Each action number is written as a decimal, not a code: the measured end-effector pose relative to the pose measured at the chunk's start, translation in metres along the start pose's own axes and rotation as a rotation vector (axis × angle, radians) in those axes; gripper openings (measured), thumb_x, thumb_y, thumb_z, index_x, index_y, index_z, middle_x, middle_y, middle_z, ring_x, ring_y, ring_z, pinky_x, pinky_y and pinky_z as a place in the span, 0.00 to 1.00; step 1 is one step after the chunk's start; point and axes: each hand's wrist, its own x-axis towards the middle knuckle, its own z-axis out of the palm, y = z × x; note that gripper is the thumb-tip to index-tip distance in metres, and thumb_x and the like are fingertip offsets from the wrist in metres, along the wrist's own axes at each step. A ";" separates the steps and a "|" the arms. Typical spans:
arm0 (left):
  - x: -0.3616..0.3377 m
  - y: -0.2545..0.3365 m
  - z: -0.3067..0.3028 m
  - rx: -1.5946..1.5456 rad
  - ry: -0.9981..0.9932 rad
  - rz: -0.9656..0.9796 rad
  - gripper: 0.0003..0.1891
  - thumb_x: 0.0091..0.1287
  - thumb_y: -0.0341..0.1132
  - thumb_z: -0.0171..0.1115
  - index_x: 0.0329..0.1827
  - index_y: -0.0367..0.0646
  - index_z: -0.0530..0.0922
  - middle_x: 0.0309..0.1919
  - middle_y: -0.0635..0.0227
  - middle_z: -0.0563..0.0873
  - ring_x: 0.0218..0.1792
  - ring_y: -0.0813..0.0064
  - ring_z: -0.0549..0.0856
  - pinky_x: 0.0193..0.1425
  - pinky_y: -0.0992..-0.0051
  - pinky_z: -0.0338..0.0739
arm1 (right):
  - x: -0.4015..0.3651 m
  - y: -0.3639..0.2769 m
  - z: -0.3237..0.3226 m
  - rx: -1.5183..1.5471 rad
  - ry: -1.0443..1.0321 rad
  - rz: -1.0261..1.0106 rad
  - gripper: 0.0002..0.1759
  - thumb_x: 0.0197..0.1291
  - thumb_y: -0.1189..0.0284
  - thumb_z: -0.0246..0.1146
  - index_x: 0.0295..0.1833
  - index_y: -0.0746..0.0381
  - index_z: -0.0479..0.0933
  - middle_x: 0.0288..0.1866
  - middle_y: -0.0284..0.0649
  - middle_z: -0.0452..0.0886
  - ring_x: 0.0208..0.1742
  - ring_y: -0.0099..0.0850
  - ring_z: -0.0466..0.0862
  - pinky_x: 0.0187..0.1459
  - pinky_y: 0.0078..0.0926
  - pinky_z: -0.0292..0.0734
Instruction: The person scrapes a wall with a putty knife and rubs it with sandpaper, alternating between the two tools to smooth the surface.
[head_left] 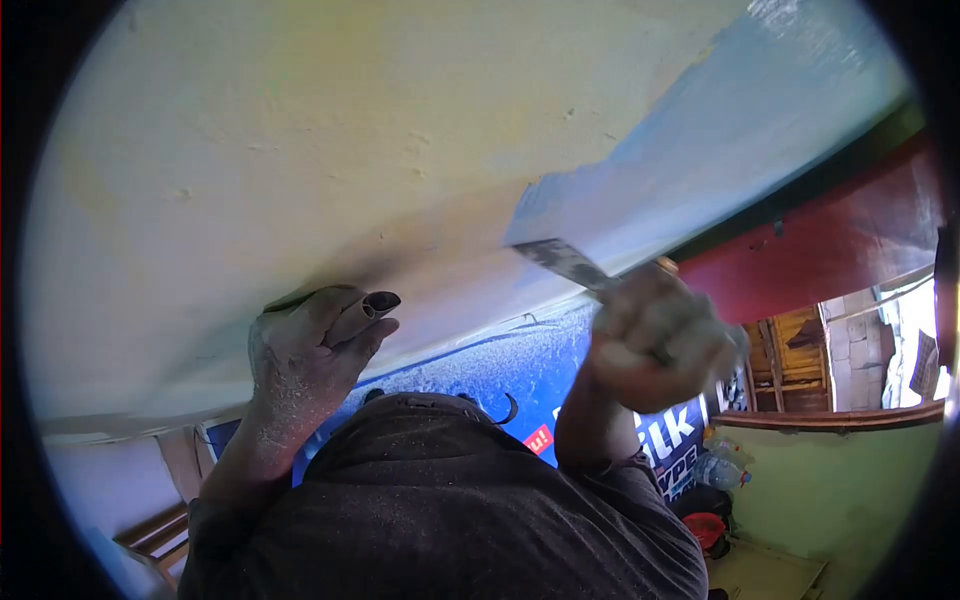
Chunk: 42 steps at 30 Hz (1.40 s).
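My right hand (pixel 660 345) is closed around a putty knife (pixel 565 264), a little blurred, whose flat, stained blade points up and left in front of the wall (pixel 330 150). Dusted with white powder, my left hand (pixel 310 335) is wrapped round a rolled piece of sandpaper (pixel 365 315), its curled end sticking out beside the thumb. That hand is close against the lower part of the wall. The wall is pale cream with small bumps and pits, and a bluish-white patch (pixel 620 190) spreads over its upper right.
Below the wall lies a blue printed banner (pixel 480 360) covered in white dust. A dark red panel (pixel 830 230) borders the wall on the right, above an opening with a wooden ledge (pixel 840 420). Plastic bottles (pixel 722 468) and a red container (pixel 705 530) are low on the right; a wooden rack (pixel 160 540) is at lower left.
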 end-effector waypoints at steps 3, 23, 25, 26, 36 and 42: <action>0.004 0.001 0.003 -0.015 0.031 0.037 0.18 0.61 0.31 0.90 0.50 0.41 0.90 0.37 0.61 0.97 0.37 0.62 0.98 0.43 0.65 0.90 | -0.007 0.008 -0.003 -0.226 0.010 -0.030 0.14 0.89 0.69 0.45 0.41 0.53 0.65 0.17 0.36 0.67 0.14 0.26 0.66 0.13 0.30 0.66; -0.006 0.006 -0.004 0.015 0.014 0.050 0.18 0.62 0.29 0.90 0.52 0.40 0.90 0.39 0.62 0.98 0.38 0.65 0.99 0.44 0.68 0.91 | 0.001 -0.013 -0.006 0.105 0.048 -0.018 0.21 0.90 0.62 0.47 0.36 0.55 0.65 0.16 0.37 0.68 0.13 0.29 0.66 0.17 0.31 0.68; -0.005 0.009 -0.006 0.025 -0.002 0.052 0.19 0.62 0.29 0.90 0.53 0.40 0.89 0.39 0.61 0.98 0.38 0.66 0.99 0.44 0.68 0.91 | 0.006 -0.020 -0.002 0.080 0.129 -0.078 0.22 0.91 0.63 0.44 0.34 0.53 0.64 0.17 0.35 0.65 0.13 0.27 0.65 0.18 0.32 0.66; -0.003 0.012 -0.008 0.027 -0.010 0.064 0.20 0.61 0.29 0.90 0.53 0.40 0.89 0.40 0.61 0.98 0.39 0.66 0.99 0.45 0.68 0.91 | 0.010 -0.018 -0.004 -0.018 0.035 -0.102 0.22 0.90 0.66 0.41 0.33 0.52 0.63 0.18 0.34 0.63 0.13 0.24 0.61 0.18 0.32 0.63; -0.003 0.015 -0.007 0.000 -0.018 0.073 0.20 0.63 0.30 0.90 0.54 0.40 0.89 0.40 0.61 0.98 0.39 0.67 0.99 0.45 0.70 0.92 | -0.011 0.002 -0.003 -0.139 0.205 0.029 0.18 0.87 0.70 0.45 0.36 0.55 0.64 0.17 0.34 0.67 0.13 0.26 0.67 0.16 0.29 0.70; -0.005 0.010 -0.007 0.025 -0.019 0.066 0.19 0.63 0.30 0.90 0.54 0.42 0.89 0.39 0.61 0.98 0.38 0.67 0.98 0.45 0.70 0.91 | 0.002 -0.023 -0.010 0.158 0.282 -0.096 0.20 0.91 0.61 0.47 0.38 0.56 0.65 0.16 0.34 0.68 0.14 0.28 0.69 0.18 0.32 0.71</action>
